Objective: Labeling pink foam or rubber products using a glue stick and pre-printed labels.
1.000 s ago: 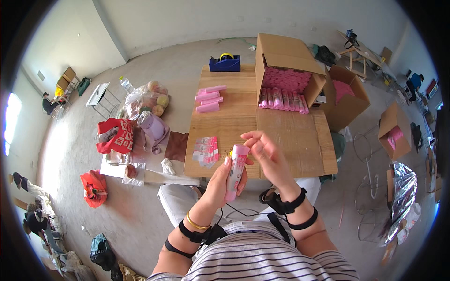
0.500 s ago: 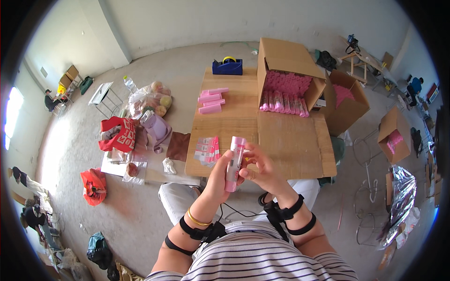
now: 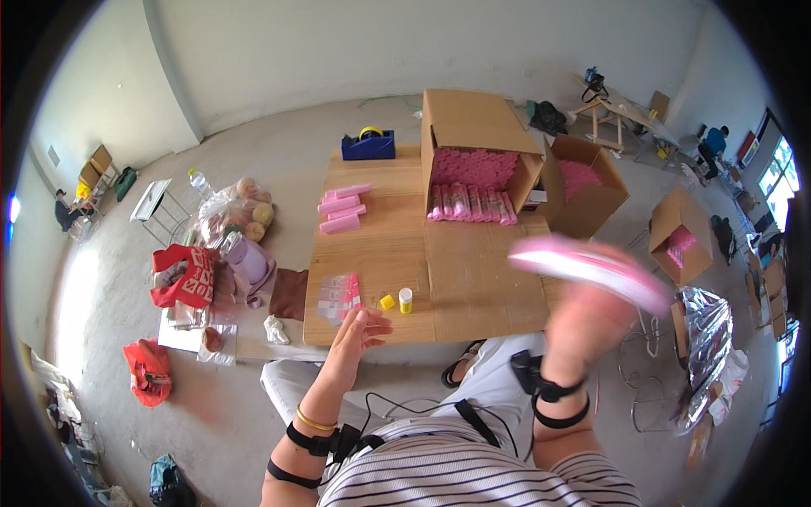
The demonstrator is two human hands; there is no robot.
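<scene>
Your right hand (image 3: 591, 325) grips a blurred pink tube (image 3: 585, 269), best carried steadily; your left hand (image 3: 351, 345) hangs empty, fingers loosely open.

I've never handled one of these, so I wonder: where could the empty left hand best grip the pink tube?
Though blurred, the pink tube lies roughly sideways in the right hand, its left end sticking out clear toward the left hand. So probably wrap around that end, coming from the left.
</scene>
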